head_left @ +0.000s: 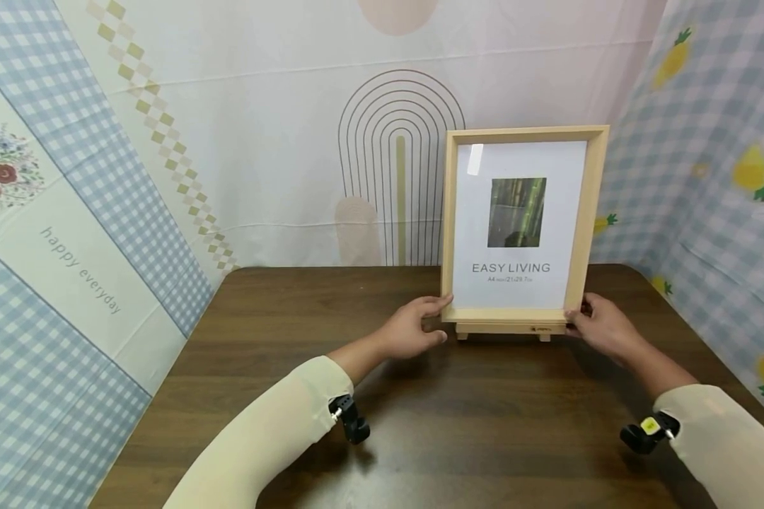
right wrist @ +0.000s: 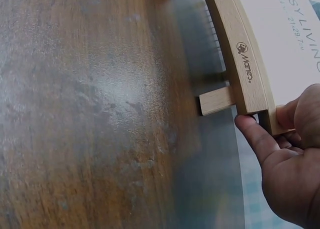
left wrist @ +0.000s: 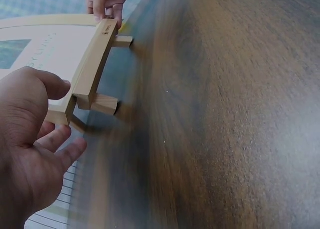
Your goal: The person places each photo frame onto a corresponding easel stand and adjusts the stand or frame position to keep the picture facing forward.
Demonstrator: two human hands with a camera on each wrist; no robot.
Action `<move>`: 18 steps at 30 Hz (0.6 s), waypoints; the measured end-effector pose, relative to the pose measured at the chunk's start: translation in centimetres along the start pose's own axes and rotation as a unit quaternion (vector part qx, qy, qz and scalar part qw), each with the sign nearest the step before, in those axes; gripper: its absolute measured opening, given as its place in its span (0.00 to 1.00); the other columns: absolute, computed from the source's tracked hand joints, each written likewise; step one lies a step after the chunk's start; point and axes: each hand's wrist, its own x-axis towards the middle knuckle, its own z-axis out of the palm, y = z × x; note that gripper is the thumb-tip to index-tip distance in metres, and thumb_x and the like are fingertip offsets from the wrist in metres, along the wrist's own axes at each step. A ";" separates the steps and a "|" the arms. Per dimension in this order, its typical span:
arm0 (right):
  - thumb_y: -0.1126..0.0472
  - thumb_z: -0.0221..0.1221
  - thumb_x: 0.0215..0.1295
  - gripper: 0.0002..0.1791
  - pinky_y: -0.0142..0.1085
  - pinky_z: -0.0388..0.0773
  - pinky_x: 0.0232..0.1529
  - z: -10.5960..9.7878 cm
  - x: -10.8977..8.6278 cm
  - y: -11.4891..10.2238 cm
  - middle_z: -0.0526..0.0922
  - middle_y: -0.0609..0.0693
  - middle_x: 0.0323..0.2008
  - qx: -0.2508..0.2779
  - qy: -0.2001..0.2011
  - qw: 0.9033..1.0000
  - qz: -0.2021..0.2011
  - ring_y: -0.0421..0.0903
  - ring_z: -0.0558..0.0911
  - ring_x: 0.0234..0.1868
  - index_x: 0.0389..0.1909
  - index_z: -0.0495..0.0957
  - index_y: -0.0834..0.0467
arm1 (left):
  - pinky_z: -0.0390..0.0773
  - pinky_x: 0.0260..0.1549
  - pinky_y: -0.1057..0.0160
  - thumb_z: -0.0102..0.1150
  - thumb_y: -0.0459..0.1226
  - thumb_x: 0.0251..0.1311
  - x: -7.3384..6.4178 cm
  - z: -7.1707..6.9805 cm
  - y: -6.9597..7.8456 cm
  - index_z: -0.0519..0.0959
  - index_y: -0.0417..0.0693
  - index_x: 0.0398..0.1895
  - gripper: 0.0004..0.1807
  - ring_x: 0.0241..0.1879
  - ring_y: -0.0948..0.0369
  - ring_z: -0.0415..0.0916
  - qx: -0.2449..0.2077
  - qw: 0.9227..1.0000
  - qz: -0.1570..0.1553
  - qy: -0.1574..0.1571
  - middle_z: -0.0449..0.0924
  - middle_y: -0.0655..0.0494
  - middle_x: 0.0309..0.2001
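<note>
A pale wooden picture frame (head_left: 596, 191) stands upright on the ledge of a small wooden tabletop easel (head_left: 503, 329), leaning slightly back. Behind its glazing is a white sheet (head_left: 474, 212) with a bamboo picture and "EASY LIVING" lettering. My left hand (head_left: 414, 329) holds the frame's lower left corner, thumb on the front, other fingers beside and behind it. At the lower right corner my right hand (head_left: 605, 329) pinches the frame, thumb in front; one finger touches the ledge's end in the right wrist view. The frame conceals most of the easel.
The easel's feet stand on a dark brown wooden table (head_left: 331, 304). A patterned cloth wall (head_left: 280, 155) rises behind it, with checked cloths (head_left: 707, 212) along the sides. Black wrist cameras (head_left: 353, 420) hang from both cream sleeves (head_left: 280, 424).
</note>
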 end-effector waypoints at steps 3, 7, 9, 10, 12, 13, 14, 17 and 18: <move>0.61 0.43 0.83 0.33 0.40 0.84 0.48 0.0 -0.1 -0.2 0.65 0.81 0.59 0.001 0.000 1.000 0.002 0.69 0.77 0.57 0.72 0.46 0.83 | 0.74 0.58 0.65 0.66 0.37 0.67 -0.1 -0.1 0.0 0.60 0.62 0.80 0.40 0.66 0.57 0.71 -0.003 1.000 0.002 0.002 0.63 0.51 0.75; 0.60 0.44 0.83 0.33 0.41 0.84 0.49 0.2 -0.1 -0.4 0.65 0.81 0.59 0.006 -0.002 1.000 0.002 0.69 0.77 0.57 0.72 0.46 0.83 | 0.72 0.62 0.61 0.67 0.37 0.67 -0.2 -0.2 -0.1 0.61 0.61 0.80 0.40 0.66 0.57 0.72 -0.002 1.000 0.005 0.007 0.64 0.50 0.74; 0.61 0.44 0.83 0.33 0.41 0.84 0.49 0.3 -0.1 -0.4 0.65 0.80 0.59 0.009 -0.003 1.000 0.004 0.68 0.77 0.57 0.72 0.46 0.83 | 0.72 0.63 0.59 0.66 0.36 0.67 -0.3 -0.3 -0.2 0.62 0.61 0.79 0.40 0.66 0.56 0.72 -0.002 1.000 0.005 0.008 0.64 0.49 0.74; 0.61 0.44 0.83 0.33 0.41 0.84 0.49 0.4 -0.1 -0.4 0.65 0.80 0.59 0.011 -0.004 1.000 0.004 0.68 0.77 0.57 0.72 0.46 0.83 | 0.71 0.63 0.58 0.66 0.36 0.67 -0.4 -0.3 -0.3 0.62 0.61 0.79 0.40 0.66 0.56 0.72 -0.002 1.000 0.005 0.010 0.64 0.49 0.74; 0.61 0.44 0.83 0.33 0.41 0.83 0.50 0.6 -0.1 -0.4 0.65 0.80 0.59 0.017 -0.006 1.000 0.003 0.68 0.77 0.58 0.72 0.46 0.83 | 0.73 0.62 0.57 0.66 0.36 0.67 -0.5 -0.3 -0.5 0.62 0.60 0.79 0.40 0.66 0.55 0.72 -0.008 1.000 0.004 0.011 0.64 0.49 0.74; 0.61 0.44 0.83 0.33 0.41 0.83 0.50 0.7 -0.1 -0.4 0.65 0.79 0.60 0.021 -0.008 1.000 0.002 0.68 0.76 0.58 0.72 0.46 0.82 | 0.74 0.62 0.56 0.66 0.35 0.67 -0.5 -0.4 -0.6 0.62 0.60 0.79 0.40 0.66 0.55 0.72 -0.010 1.000 0.004 0.012 0.64 0.49 0.74; 0.61 0.44 0.83 0.33 0.41 0.83 0.50 0.8 -0.1 -0.5 0.65 0.79 0.60 0.026 -0.010 1.000 0.000 0.68 0.76 0.58 0.72 0.46 0.82 | 0.75 0.61 0.56 0.66 0.35 0.67 -0.6 -0.4 -0.8 0.62 0.60 0.79 0.40 0.66 0.55 0.72 -0.011 1.000 0.004 0.014 0.64 0.49 0.74; 0.60 0.44 0.83 0.33 0.41 0.83 0.51 1.1 -0.2 -0.7 0.65 0.79 0.60 0.037 -0.016 0.999 -0.004 0.69 0.75 0.60 0.73 0.45 0.82 | 0.75 0.60 0.58 0.66 0.35 0.67 -0.8 -0.6 -1.1 0.62 0.60 0.79 0.39 0.65 0.55 0.73 -0.012 1.000 0.004 0.019 0.64 0.49 0.74; 0.61 0.44 0.83 0.33 0.41 0.83 0.50 1.2 -0.2 -0.8 0.64 0.80 0.60 0.040 -0.017 0.999 -0.006 0.69 0.75 0.60 0.72 0.45 0.82 | 0.75 0.60 0.59 0.66 0.35 0.67 -0.9 -0.6 -1.2 0.62 0.61 0.79 0.39 0.65 0.55 0.73 -0.010 1.000 0.004 0.020 0.65 0.50 0.74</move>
